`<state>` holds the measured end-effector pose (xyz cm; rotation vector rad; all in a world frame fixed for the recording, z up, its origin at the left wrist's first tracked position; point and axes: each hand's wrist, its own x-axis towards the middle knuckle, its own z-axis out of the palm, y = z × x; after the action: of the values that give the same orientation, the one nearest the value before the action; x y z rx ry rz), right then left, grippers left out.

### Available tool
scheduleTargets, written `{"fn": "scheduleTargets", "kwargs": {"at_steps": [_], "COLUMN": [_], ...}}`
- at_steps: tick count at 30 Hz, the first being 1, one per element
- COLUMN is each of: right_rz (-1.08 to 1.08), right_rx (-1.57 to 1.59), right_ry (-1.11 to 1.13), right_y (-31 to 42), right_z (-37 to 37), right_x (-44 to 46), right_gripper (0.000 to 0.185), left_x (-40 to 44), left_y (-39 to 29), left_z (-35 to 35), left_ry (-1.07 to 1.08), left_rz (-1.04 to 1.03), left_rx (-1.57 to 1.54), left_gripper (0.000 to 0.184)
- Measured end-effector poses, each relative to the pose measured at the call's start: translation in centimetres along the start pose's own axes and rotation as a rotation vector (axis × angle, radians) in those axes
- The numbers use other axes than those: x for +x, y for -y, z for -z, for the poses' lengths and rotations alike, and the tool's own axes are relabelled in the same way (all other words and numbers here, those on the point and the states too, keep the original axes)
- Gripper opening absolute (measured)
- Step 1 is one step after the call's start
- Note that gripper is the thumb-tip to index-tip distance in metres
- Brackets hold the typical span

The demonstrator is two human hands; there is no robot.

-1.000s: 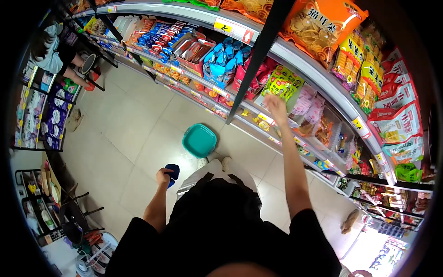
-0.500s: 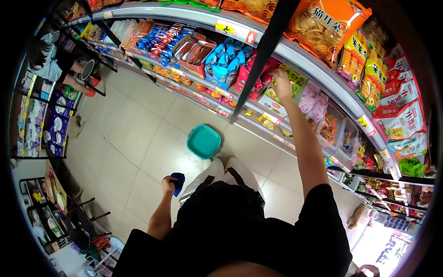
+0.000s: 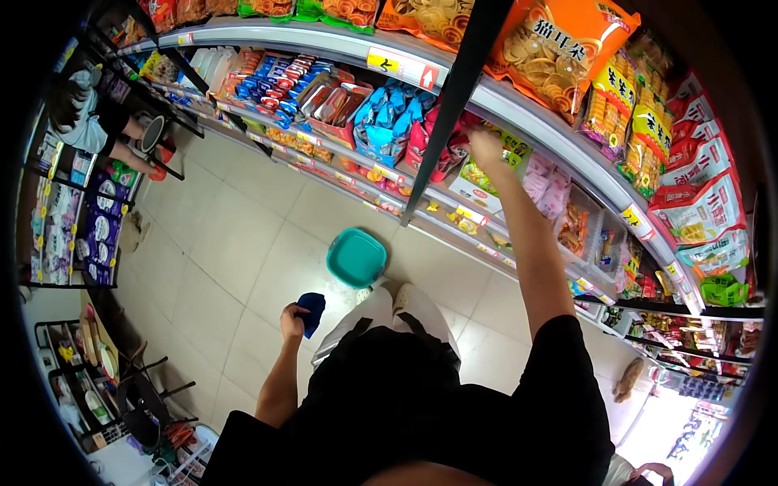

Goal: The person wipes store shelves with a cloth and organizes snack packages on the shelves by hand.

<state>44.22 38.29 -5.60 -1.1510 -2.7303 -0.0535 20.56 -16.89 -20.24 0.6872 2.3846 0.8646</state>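
My left hand (image 3: 292, 321) is closed on a dark blue cloth (image 3: 310, 314), held low over the tiled floor. My right hand (image 3: 485, 147) reaches into the middle shelf, at the boundary between a box of green snack packets (image 3: 515, 149) and the dark pink packets (image 3: 420, 146) beside the black post. Its fingertips are partly hidden, and what they hold, if anything, cannot be made out. Left of the post stand blue packets (image 3: 381, 130); pink-and-white packets (image 3: 547, 185) lie to the right of the green ones.
A teal basin (image 3: 356, 257) stands on the floor before my feet. The black post (image 3: 450, 109) crosses the shelf front. Above is a shelf edge (image 3: 519, 101) with large snack bags. At the far left, a person (image 3: 85, 113) is beside a stool (image 3: 152, 134).
My right hand has moved left along the shelf, from over the green packets to the dark pink ones. My left hand keeps the blue cloth. The view has shifted slightly.
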Motion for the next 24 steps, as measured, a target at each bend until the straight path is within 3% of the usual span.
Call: {"fn": "scheduleTargets", "kwargs": {"at_steps": [6,10,12,14,16,18,19,21,24], "right_rz": [-0.084,-0.088,-0.292,-0.311,-0.324,-0.264,-0.158,-0.142,-0.093], "right_rx": [0.035,0.085,0.224,0.230,0.230,0.295,0.296,0.343,0.448], "right_ry": [0.042,-0.072,0.043,0.104,0.176,0.057,0.019,0.025,-0.012], "right_y": [0.0,0.5,0.7,0.6,0.3,0.1,-0.1,-0.4,0.2], "right_z": [-0.5,-1.2,-1.3,-0.9,-0.9,-1.8,-2.4,-3.0,-3.5], "right_x": [-0.3,-0.8,-0.3,0.3,0.1,0.1,-0.2,-0.5,-1.6], "right_gripper": [0.034,0.032,0.032,0.032,0.032,0.034,0.040,0.043,0.049], "left_x": [0.2,0.3,0.6,1.5,2.9,3.5,4.0,4.5,3.3], "left_y": [1.5,2.3,2.1,1.2,0.6,-0.8,-1.0,-2.5,-8.0], "left_z": [-0.2,-0.3,0.1,0.3,0.4,1.1,0.6,-0.5,-0.6], "left_ry": [0.024,-0.018,-0.072,-0.038,0.057,0.184,0.198,0.207,0.266], "left_rz": [-0.023,-0.029,-0.076,0.220,0.307,0.317,0.238,0.156,0.293], "left_rx": [0.019,0.020,0.040,-0.163,-0.401,-0.542,-0.607,-0.675,-0.745], "left_gripper": [0.044,0.042,0.041,0.035,0.029,0.026,0.023,0.021,0.017]}}
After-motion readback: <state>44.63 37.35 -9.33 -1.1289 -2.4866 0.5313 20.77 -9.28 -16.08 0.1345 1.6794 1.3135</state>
